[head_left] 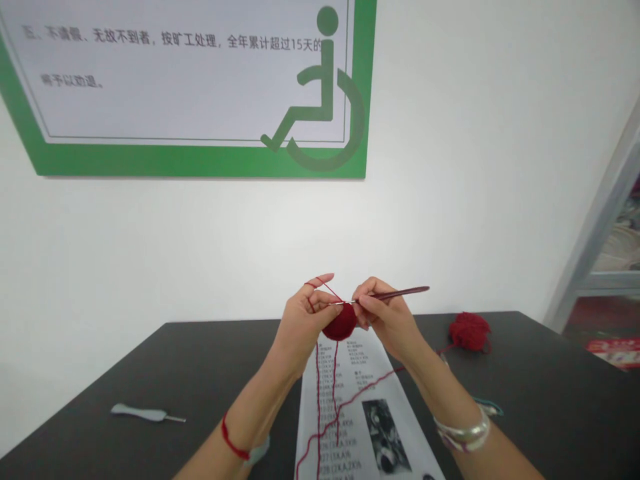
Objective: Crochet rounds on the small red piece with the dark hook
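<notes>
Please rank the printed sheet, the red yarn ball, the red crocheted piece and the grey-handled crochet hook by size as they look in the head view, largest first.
1. Printed paper sheet
2. Grey-handled crochet hook, long but slender
3. Red yarn ball and red crocheted piece: they look alike, so I leave them unranked.

The red yarn (365, 390) is running from the yarn ball (469, 332) under the right forearm (430, 393) and across the printed sheet (345, 427) — a low line crossing the space beneath the hands. Left of the sheet, a grey-handled crochet hook (143, 413) is lying on the dark table (550, 393), well apart from the left forearm (255, 420); the white wall (150, 253) is closing off the far side.
</notes>
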Available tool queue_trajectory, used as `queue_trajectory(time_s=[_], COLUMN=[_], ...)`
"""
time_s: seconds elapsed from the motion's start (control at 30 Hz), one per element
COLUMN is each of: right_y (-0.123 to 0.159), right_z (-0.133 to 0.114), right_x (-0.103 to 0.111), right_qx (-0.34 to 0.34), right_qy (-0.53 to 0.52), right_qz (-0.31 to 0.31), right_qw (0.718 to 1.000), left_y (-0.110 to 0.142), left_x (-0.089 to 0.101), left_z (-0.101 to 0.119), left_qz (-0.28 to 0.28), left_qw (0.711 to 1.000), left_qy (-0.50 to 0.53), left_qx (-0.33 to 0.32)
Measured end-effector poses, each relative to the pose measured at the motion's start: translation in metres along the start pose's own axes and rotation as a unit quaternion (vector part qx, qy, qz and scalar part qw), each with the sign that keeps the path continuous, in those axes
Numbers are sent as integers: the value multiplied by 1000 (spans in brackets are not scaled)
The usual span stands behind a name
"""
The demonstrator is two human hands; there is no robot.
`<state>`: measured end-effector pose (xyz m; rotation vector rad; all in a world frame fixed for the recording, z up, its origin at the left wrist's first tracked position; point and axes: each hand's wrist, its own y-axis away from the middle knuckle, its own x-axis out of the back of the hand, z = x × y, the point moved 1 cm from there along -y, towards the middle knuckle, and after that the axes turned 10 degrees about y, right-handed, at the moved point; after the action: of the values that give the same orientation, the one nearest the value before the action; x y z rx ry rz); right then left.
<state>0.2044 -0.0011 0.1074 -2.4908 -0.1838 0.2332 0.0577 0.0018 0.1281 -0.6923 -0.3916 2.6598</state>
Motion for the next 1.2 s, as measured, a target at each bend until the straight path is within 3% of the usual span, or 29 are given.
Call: queue_trajectory(time_s=[0.37,0.7,0.97,1.2], right_y=[3,9,11,8], right_z=[7,-10,-12,-8], right_x=[7,-1,-7,-9], right_qx=[65,66,42,47], right_qy=[58,82,79,17], right_qz=[-7,-14,22,8], right_qw=[996,994,996,999], left_y=[-3,-2,1,0], left_x=[6,8,6,9], left_z=[4,16,17,18], left_qz=[-17,-40,-30,-52], left_qw=[1000,998,999,998], left_qy=[-23,-45,-23,14], left_qx=[3,-16,-39,24])
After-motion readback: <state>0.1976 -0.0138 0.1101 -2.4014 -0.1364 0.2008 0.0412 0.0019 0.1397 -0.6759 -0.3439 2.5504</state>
